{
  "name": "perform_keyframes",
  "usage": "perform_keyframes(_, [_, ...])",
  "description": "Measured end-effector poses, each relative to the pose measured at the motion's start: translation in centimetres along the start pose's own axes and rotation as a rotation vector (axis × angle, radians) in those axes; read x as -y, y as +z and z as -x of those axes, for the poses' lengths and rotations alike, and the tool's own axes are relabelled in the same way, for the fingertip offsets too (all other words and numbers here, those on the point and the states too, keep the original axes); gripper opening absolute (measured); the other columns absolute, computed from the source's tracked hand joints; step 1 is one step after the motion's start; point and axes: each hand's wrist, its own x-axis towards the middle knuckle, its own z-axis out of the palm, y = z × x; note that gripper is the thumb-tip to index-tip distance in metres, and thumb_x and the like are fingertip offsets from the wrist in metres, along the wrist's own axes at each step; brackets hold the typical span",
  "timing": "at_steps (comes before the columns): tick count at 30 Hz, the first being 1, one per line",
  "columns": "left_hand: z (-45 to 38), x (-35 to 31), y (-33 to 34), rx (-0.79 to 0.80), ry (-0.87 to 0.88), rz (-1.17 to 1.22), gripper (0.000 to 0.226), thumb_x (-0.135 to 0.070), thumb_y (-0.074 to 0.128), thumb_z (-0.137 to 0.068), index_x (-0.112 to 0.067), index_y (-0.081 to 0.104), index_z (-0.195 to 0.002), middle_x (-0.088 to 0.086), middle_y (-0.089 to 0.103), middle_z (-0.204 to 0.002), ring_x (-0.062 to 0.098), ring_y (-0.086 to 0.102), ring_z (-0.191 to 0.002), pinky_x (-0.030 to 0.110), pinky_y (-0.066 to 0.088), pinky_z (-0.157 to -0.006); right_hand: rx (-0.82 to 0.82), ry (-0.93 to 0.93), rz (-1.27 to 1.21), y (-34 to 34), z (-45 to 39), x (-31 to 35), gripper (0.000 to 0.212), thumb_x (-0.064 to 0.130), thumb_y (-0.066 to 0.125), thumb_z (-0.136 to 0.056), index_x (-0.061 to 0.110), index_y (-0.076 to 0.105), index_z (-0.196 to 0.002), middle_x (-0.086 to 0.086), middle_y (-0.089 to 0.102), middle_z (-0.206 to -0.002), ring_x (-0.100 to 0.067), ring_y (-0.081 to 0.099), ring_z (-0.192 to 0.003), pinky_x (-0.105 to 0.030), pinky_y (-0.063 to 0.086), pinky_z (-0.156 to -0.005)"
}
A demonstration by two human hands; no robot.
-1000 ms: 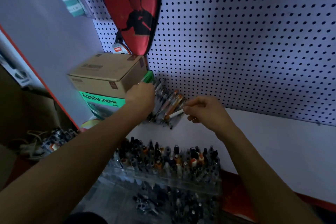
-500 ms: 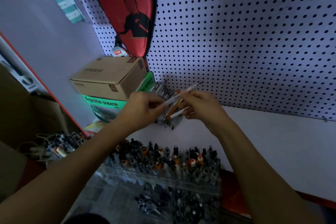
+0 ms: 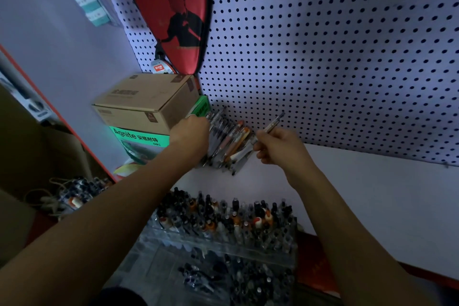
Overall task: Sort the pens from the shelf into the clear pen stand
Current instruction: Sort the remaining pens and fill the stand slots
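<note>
Two bare hands work at the middle of the frame, over a white shelf point(image 3: 372, 196). The right hand point(image 3: 278, 146) has its fingers curled round a slim clear pen with a dark tip point(image 3: 273, 124), which slants up toward the white perforated pegboard point(image 3: 323, 57). The left hand point(image 3: 191, 131) reaches into the left end of a loose pile of clear, orange and dark pens point(image 3: 231, 141) lying against the pegboard; whether its fingers grip anything I cannot tell. Below, at lower centre, a clear plastic pen stand point(image 3: 223, 243) is crowded with upright pens. Left of the pile, a brown cardboard box point(image 3: 146, 102) sits on a green box point(image 3: 139, 139). A red racket cover point(image 3: 171, 7) hangs at upper centre.
</note>
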Motion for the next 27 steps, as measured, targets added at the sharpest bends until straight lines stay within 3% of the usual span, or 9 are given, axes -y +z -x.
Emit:
perform_keyframes(4, [-0.1, -0.6, -0.1, -0.050, -0.027, 0.023, 0.023, -0.003, 0.054, -0.089, -0.005, 0.058, -0.112, 0.018, 0.063, -0.114, 0.036, 0.064, -0.102, 0.040, 0.051, -0.076, 0.019, -0.027, 0.031, 0.2, 0.2, 0.1, 0.023, 0.020, 0.055, -0.100, 0.013, 0.064, -0.080, -0.005, 0.066, -0.075, -0.013, 0.058, -0.061, -0.019, 0.052, -0.056])
perform_keyframes(8, [0.2, 0.1, -0.7, -0.178, -0.035, 0.202, 0.020, -0.004, 0.054, -0.088, -0.003, 0.059, -0.108, 0.019, 0.062, -0.105, 0.037, 0.063, -0.091, 0.039, 0.046, -0.069, 0.024, -0.034, 0.018, 0.0, 0.2, 0.2, 0.023, 0.021, 0.056, -0.099, 0.012, 0.065, -0.080, -0.005, 0.066, -0.075, -0.013, 0.058, -0.062, -0.021, 0.052, -0.059])
perform_keyframes(11, [1.7, 1.3, -1.8, -0.228, 0.019, 0.519, 0.023, -0.012, 0.064, -0.089, -0.010, 0.066, -0.112, 0.008, 0.069, -0.099, 0.017, 0.060, -0.079, 0.027, 0.047, -0.072, 0.024, -0.028, -0.042, -0.4, 0.2, 0.2, 0.020, 0.024, 0.058, -0.099, 0.012, 0.067, -0.085, -0.005, 0.067, -0.077, -0.013, 0.059, -0.063, -0.023, 0.054, -0.061])
perform_keyframes(14, [4.9, 2.0, -3.8, -0.165, 0.013, 0.857, 0.021, -0.017, 0.072, -0.087, -0.021, 0.068, -0.107, -0.008, 0.068, -0.085, 0.002, 0.059, -0.067, 0.014, 0.045, -0.062, 0.042, -0.056, -0.076, -0.8, 1.0, 0.8, 0.019, 0.028, 0.059, -0.098, 0.016, 0.068, -0.087, -0.005, 0.068, -0.083, -0.014, 0.062, -0.070, -0.023, 0.054, -0.063])
perform_keyframes(18, [9.9, 2.3, -6.4, 0.048, -0.063, 1.539, 0.029, 0.000, 0.067, -0.087, -0.020, 0.066, -0.107, -0.003, 0.073, -0.080, 0.012, 0.068, -0.074, 0.025, 0.054, -0.059, 0.082, -0.151, -0.097, -1.2, 4.1, 2.8, 0.019, 0.031, 0.060, -0.097, 0.018, 0.070, -0.086, 0.003, 0.068, -0.076, -0.014, 0.065, -0.074, -0.024, 0.052, -0.068])
perform_keyframes(21, [13.8, 2.0, -7.2, 0.183, -0.034, 1.881, 0.035, 0.005, 0.062, -0.085, -0.015, 0.064, -0.115, 0.006, 0.069, -0.083, 0.020, 0.069, -0.076, 0.029, 0.055, -0.059, 0.125, -0.216, -0.117, -1.2, 7.8, 4.2, 0.016, 0.026, 0.061, -0.096, 0.012, 0.069, -0.091, 0.006, 0.066, -0.068, -0.016, 0.064, -0.071, -0.027, 0.053, -0.069])
perform_keyframes(27, [21.0, 2.6, -3.7, 0.116, 0.041, 1.986, 0.040, 0.000, 0.070, -0.077, -0.012, 0.059, -0.113, 0.010, 0.067, -0.085, 0.032, 0.071, -0.082, 0.041, 0.059, -0.066, 0.116, -0.279, 0.006, -0.4, 16.7, 1.7, 0.009, 0.017, 0.066, -0.091, 0.010, 0.068, -0.095, -0.004, 0.071, -0.075, -0.018, 0.067, -0.067, -0.027, 0.058, -0.065])
